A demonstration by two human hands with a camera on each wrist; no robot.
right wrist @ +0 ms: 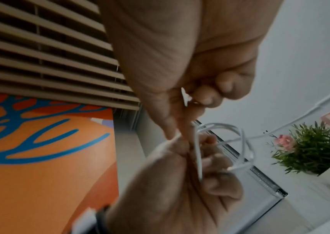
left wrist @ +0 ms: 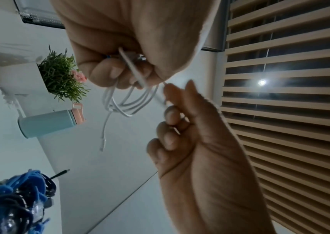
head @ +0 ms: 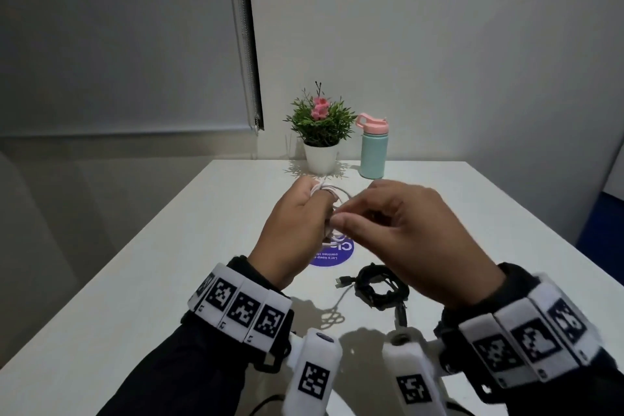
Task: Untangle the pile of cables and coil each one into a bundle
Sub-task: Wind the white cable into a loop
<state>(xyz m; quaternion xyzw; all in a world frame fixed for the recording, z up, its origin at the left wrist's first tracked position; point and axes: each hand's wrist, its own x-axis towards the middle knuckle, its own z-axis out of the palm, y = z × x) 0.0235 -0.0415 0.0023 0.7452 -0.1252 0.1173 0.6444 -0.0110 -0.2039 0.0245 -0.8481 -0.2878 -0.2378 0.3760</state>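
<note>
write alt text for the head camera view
Two hands work a white cable above a white table: the left hand grips its loops, the right hand pinches a strand. A coiled black cable lies nearby; a potted plant and water bottle stand behind.

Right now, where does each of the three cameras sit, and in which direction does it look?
Head: worn on the head, looking forward and down at the white table; both hands, sleeves and wrist bands show, left hand, right hand.
Left wrist: on the left wrist, looking up along the left hand's grip on the white cable toward the slatted ceiling.
Right wrist: on the right wrist, looking along its fingers pinching the cable; the left hand shows below.
Shared: all three see the cable, the potted plant and the bottle.
</note>
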